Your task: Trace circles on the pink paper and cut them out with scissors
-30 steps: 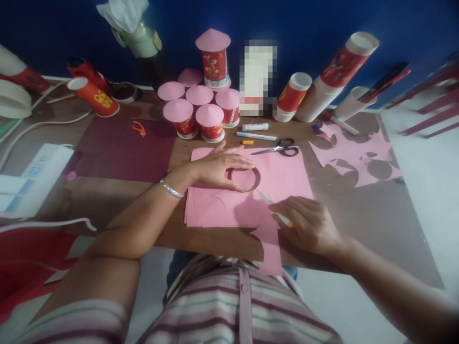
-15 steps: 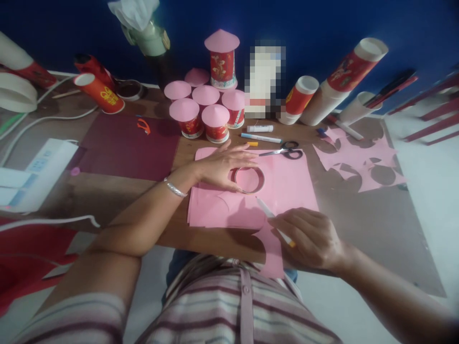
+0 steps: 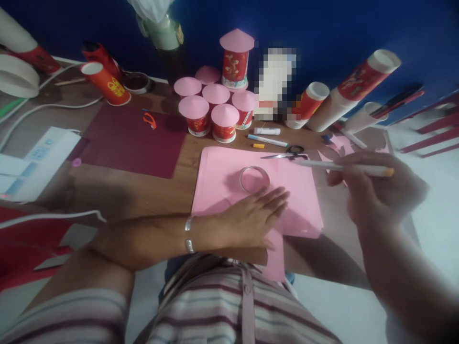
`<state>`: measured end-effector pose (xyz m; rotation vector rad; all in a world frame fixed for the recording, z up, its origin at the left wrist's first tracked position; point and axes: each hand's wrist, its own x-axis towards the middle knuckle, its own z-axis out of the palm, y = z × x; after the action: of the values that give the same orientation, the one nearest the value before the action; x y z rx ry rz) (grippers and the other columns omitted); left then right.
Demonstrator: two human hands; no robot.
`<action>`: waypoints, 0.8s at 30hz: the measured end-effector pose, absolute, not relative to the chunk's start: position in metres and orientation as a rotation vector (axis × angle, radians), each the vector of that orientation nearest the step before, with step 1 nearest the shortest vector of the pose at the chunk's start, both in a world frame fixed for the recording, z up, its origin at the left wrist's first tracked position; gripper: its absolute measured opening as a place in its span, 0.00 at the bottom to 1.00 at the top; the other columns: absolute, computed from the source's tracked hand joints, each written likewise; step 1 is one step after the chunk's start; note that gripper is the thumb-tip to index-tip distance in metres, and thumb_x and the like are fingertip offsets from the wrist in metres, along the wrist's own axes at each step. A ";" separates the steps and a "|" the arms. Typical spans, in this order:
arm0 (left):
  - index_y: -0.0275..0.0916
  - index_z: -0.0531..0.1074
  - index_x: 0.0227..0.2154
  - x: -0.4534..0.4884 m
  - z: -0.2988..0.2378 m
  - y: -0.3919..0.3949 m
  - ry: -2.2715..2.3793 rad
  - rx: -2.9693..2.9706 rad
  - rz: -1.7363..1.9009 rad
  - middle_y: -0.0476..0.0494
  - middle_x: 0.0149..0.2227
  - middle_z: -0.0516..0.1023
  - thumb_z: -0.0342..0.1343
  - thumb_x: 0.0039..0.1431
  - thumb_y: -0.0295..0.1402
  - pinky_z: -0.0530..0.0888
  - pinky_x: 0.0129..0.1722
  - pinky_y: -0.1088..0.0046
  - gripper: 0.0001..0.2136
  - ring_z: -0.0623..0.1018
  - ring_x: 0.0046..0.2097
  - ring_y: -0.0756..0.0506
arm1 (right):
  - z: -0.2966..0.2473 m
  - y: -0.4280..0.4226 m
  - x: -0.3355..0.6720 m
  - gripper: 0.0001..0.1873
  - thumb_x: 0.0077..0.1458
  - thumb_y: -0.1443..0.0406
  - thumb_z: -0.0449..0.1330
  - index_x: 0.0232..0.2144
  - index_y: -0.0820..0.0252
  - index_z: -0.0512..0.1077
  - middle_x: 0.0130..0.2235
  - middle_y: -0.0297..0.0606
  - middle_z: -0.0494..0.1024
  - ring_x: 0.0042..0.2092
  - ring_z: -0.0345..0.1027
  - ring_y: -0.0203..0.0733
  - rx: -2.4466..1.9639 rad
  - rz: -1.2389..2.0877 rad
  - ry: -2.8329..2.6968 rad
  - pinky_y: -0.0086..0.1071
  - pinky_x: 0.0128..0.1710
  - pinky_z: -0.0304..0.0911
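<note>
L hand [image 3: 251, 217] flat, fingers slightly spread, pressing pink paper [image 3: 222, 167] on table [image 3: 158, 188], just beside ring [image 3: 254, 179]. R hand [image 3: 373, 191] pinching pen [image 3: 344, 167], up in air right of sheet. Risk: nudging unheld ring w/ fingertips; dragging overhanging sheet off table edge.

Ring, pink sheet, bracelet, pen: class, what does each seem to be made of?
Ring: probably metal, shiny grey rim.
Pink sheet: matte paper, thin, lying flat.
Bracelet: likely metal, silvery glints.
Pen: seemingly plastic, smooth white barrel.
</note>
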<state>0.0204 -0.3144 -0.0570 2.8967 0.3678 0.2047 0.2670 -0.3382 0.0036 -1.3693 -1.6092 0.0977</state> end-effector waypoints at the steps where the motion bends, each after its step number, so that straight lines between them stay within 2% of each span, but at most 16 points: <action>1: 0.24 0.60 0.71 0.023 -0.062 -0.321 0.344 2.926 0.190 0.22 0.75 0.53 0.59 0.61 0.61 0.50 0.78 0.52 0.49 0.52 0.78 0.30 | 0.006 -0.330 0.264 0.04 0.64 0.64 0.66 0.37 0.59 0.80 0.28 0.36 0.81 0.25 0.74 0.36 -1.317 0.161 -1.633 0.31 0.26 0.68; 4: 0.21 0.58 0.71 0.024 -0.071 -0.325 0.402 2.952 0.186 0.19 0.76 0.49 0.60 0.53 0.68 0.51 0.77 0.47 0.58 0.50 0.78 0.27 | 0.011 -0.308 0.247 0.05 0.66 0.65 0.65 0.39 0.60 0.80 0.28 0.35 0.82 0.26 0.74 0.34 -1.259 0.321 -1.842 0.29 0.28 0.69; 6: 0.19 0.56 0.71 0.022 -0.075 -0.321 0.440 2.947 0.176 0.17 0.75 0.49 0.59 0.54 0.67 0.52 0.76 0.45 0.58 0.50 0.78 0.27 | 0.014 -0.298 0.233 0.05 0.66 0.64 0.65 0.38 0.60 0.80 0.28 0.34 0.83 0.26 0.73 0.32 -1.208 0.358 -1.997 0.28 0.28 0.67; 10: 0.16 0.55 0.71 0.020 -0.080 -0.317 0.472 2.904 0.169 0.14 0.74 0.53 0.56 0.57 0.68 0.52 0.76 0.49 0.58 0.52 0.77 0.26 | 0.017 -0.280 0.210 0.10 0.68 0.63 0.61 0.36 0.61 0.79 0.31 0.34 0.83 0.25 0.72 0.33 -1.124 0.493 -2.201 0.28 0.27 0.64; 15: 0.14 0.59 0.68 0.023 -0.079 -0.318 0.480 2.867 0.151 0.10 0.71 0.58 0.55 0.51 0.72 0.54 0.75 0.53 0.62 0.59 0.75 0.25 | 0.008 -0.267 0.190 0.09 0.68 0.63 0.60 0.38 0.62 0.78 0.29 0.33 0.82 0.26 0.70 0.33 -1.052 0.591 -2.360 0.28 0.29 0.60; 17: 0.15 0.64 0.65 0.023 -0.076 -0.317 0.459 2.865 0.146 0.10 0.67 0.67 0.57 0.50 0.72 0.57 0.72 0.54 0.59 0.62 0.73 0.24 | 0.002 -0.267 0.184 0.09 0.68 0.64 0.59 0.39 0.62 0.78 0.31 0.36 0.83 0.28 0.71 0.35 -1.071 0.564 -2.407 0.29 0.30 0.60; 20: 0.21 0.72 0.59 0.022 -0.073 -0.315 0.436 2.837 0.130 0.19 0.56 0.78 0.58 0.55 0.68 0.62 0.67 0.52 0.49 0.71 0.66 0.24 | -0.004 -0.274 0.179 0.11 0.69 0.63 0.57 0.40 0.61 0.78 0.35 0.40 0.85 0.32 0.75 0.38 -1.104 0.473 -2.467 0.30 0.33 0.61; 24: 0.24 0.77 0.51 0.021 -0.076 -0.314 0.395 2.774 0.204 0.23 0.48 0.81 0.57 0.58 0.66 0.67 0.61 0.52 0.42 0.79 0.52 0.28 | -0.008 -0.285 0.180 0.13 0.71 0.61 0.56 0.39 0.60 0.78 0.37 0.40 0.86 0.34 0.76 0.39 -1.155 0.396 -2.480 0.31 0.34 0.61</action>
<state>0.0212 -0.3142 -0.0760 2.7736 0.3952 0.2045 0.1801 -0.2852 -0.0082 -1.1551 -2.4802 0.3955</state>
